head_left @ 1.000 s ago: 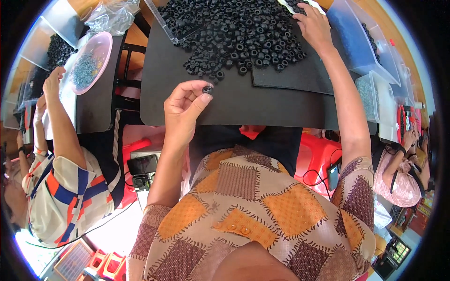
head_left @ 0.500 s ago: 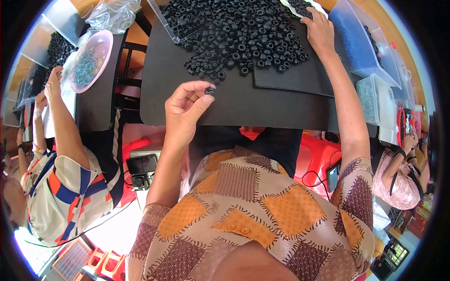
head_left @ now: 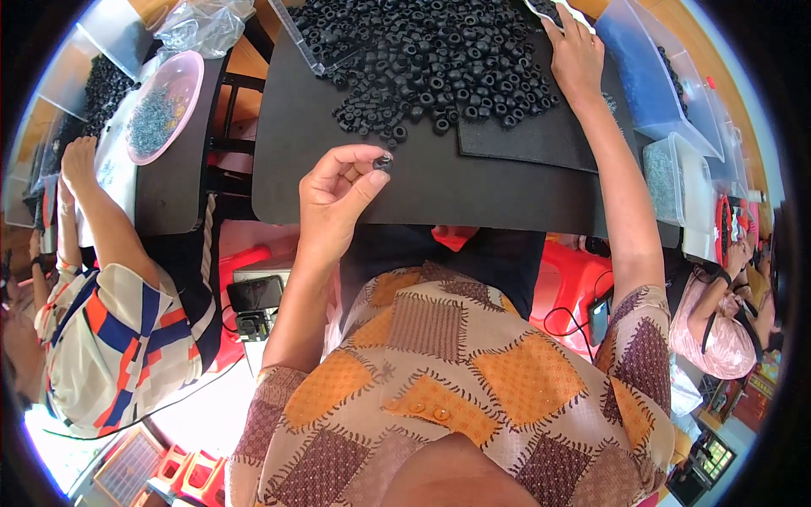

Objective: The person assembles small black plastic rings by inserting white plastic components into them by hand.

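The left hand point(head_left: 338, 190) is curled nearly closed, pinching a small black ring point(head_left: 383, 160) between thumb and fingertips, raised over the bare dark table point(head_left: 473, 190). Just beyond that hand lies the heap of black rings point(head_left: 439, 63). The right hand point(head_left: 574, 55) rests flat at the heap's far right side, fingers spread; it seems to touch a white tray point(head_left: 557, 10), though the rim blurs this.

The right hand point(head_left: 577, 52) covers its fingertips' contact point, and the black ring pile point(head_left: 431, 59) runs off the top edge.
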{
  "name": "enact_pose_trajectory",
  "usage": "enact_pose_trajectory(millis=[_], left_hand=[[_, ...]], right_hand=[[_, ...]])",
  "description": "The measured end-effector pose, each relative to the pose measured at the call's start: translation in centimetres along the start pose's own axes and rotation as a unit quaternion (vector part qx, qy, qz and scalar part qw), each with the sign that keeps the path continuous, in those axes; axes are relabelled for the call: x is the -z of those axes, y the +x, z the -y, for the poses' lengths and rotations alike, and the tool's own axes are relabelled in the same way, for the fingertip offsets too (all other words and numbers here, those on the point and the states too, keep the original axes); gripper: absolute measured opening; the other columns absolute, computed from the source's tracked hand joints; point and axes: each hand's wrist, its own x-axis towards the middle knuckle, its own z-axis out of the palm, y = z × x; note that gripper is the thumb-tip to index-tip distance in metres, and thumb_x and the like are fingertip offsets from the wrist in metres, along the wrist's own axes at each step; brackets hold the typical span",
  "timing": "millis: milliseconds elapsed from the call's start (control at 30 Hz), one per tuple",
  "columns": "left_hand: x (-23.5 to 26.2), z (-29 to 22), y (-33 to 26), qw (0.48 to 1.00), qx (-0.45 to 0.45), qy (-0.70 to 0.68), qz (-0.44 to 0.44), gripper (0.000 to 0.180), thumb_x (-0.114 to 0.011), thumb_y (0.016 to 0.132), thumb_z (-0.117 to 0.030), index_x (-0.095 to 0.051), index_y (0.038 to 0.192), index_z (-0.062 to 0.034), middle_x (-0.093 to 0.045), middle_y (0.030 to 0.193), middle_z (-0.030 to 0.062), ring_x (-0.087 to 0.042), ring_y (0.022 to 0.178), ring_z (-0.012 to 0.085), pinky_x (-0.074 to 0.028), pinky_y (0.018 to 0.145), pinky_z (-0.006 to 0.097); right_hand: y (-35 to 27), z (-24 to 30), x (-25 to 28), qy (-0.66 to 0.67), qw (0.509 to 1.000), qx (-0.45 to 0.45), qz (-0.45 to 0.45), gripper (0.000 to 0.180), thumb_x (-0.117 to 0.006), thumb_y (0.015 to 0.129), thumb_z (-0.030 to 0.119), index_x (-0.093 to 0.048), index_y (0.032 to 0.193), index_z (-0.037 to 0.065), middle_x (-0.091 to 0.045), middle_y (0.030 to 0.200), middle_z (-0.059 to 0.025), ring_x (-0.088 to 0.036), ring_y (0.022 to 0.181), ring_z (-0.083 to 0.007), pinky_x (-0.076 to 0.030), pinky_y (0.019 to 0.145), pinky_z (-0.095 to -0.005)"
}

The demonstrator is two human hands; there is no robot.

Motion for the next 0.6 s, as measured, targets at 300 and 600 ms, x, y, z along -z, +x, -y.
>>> enact_pose_trajectory(millis=[300, 600], left_hand=[[-0.1, -0.1, 0.0, 1.000, -0.001, 0.007, 0.008, 0.022, -0.066, 0.088, 0.003, -0.064, 0.109, -0.0010, -0.067, 0.102, 0.0025, -0.059, 0.090, 0.0065, -0.047, 0.084, 0.021], [-0.2, -0.3, 0.0, 1.000, -0.006, 0.013, 0.015, 0.021, -0.066, 0.088, 0.003, -0.064, 0.109, -0.0010, -0.066, 0.101, 0.0024, -0.059, 0.089, 0.0062, -0.047, 0.082, 0.021]], right_hand=[[0.1, -2.6, -2.4, -0.198, 0.972, 0.110, 0.062, 0.036, -0.057, 0.086, 0.005, -0.071, 0.115, 0.021, -0.052, 0.139, -0.0006, -0.049, 0.125, -0.0185, -0.039, 0.099, -0.0392], [1.9, -5.4, -3.0, -0.068, 0.985, 0.145, 0.066, 0.019, -0.065, 0.085, 0.017, -0.073, 0.102, 0.014, -0.060, 0.126, -0.0013, -0.054, 0.118, -0.0220, -0.043, 0.096, -0.0407]])
